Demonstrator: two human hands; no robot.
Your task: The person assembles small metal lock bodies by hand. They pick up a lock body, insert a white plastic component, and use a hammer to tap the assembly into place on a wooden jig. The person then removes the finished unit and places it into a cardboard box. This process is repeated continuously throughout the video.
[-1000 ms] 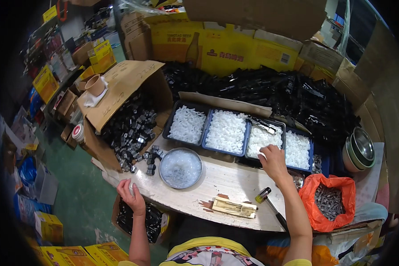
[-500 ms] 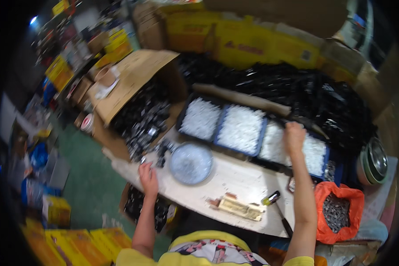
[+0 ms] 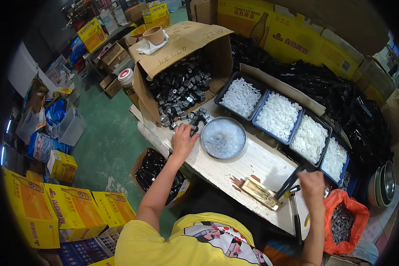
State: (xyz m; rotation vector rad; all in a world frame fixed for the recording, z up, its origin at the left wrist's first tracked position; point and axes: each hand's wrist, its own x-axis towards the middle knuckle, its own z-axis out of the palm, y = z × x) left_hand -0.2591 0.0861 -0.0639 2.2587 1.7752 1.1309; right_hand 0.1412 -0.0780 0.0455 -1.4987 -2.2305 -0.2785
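My left hand (image 3: 185, 141) is at the edge of a heap of small black-and-silver parts (image 3: 181, 93) spilling from a cardboard box. Its fingers are closed around one small black-and-silver part (image 3: 193, 130). On the right, my right hand (image 3: 312, 184) grips one end of a long black plastic piece (image 3: 289, 182). The far end of that piece slants down to a pale, block-like fixture (image 3: 259, 193) on the white bench. Just below my right hand lies a hammer (image 3: 295, 215) with a black handle, its head partly covered.
A round metal bowl (image 3: 224, 138) holds clear, small pieces. Behind it runs a row of trays (image 3: 254, 117) with white plastic parts. Long black pieces (image 3: 306, 80) are heaped at the back. An orange bag (image 3: 358, 217) of grey metal parts stands right, beside stacked bowls (image 3: 388, 184).
My right hand has come back from the trays toward the fixture, carrying the long black piece. My left hand has reached forward to the black-and-silver parts. The view has shifted.
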